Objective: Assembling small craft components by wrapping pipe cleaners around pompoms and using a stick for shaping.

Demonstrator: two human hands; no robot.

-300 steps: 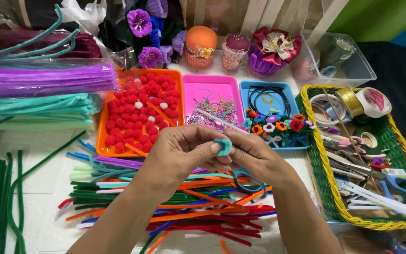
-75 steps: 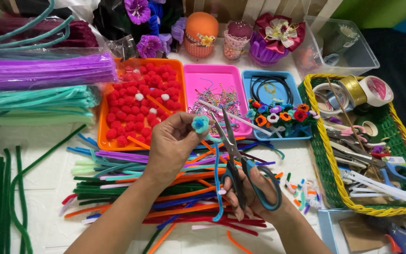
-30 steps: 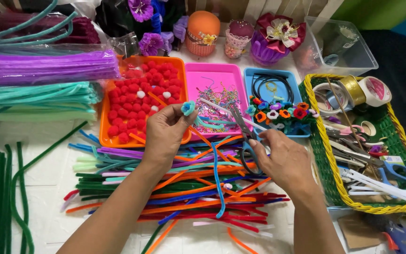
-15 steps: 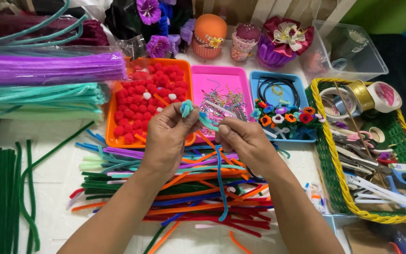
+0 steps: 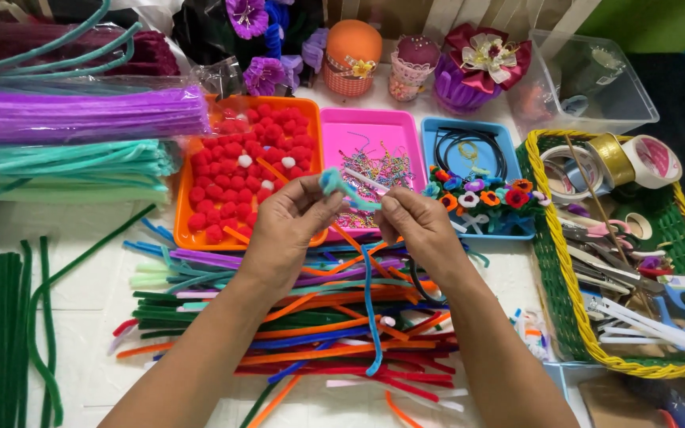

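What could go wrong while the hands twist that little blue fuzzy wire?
The small blue coil is pinched only by the left hand fingertips, so it might slip and unwind. The right hand could prick itself on a cut wire end. A dropped piece may get lost among the loose pipe cleaners below.

We see fuzzy pipe cleaners [image 5: 311, 317], fluffy red pompoms [image 5: 223, 186], glossy plastic trays [image 5: 374, 131], a woven wicker basket [image 5: 556, 285], shiny tape rolls [image 5: 636, 158].
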